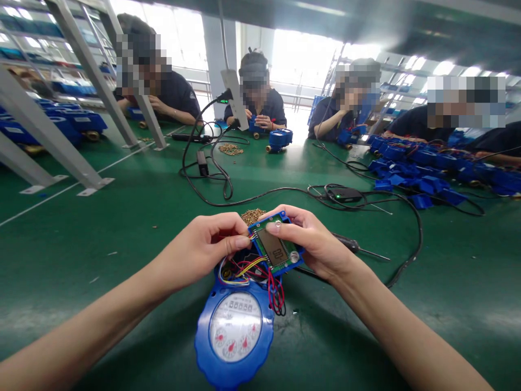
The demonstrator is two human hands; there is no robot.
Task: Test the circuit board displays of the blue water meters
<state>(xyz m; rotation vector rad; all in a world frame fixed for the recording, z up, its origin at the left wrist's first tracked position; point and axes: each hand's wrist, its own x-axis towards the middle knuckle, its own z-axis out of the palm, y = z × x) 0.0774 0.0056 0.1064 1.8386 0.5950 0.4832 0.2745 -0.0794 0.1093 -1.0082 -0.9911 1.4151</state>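
A blue water meter (235, 331) with a round white dial sits on the green table right in front of me. Above its dial, my right hand (311, 239) grips a blue-framed circuit board (274, 247) with a grey display, the thumb resting on its top edge. My left hand (217, 241) pinches thin coloured wires (251, 237) at the board's left side. Yellow, red and black wires (260, 266) run from the board down to the meter. What lies behind the board is hidden.
A pile of small brass screws (253, 216) lies just beyond my hands. An electric screwdriver (345, 243) and black cables (415, 217) are at the right. Several blue meters and covers (423, 174) are heaped far right. Metal legs (81, 141) stand at left; several people work opposite.
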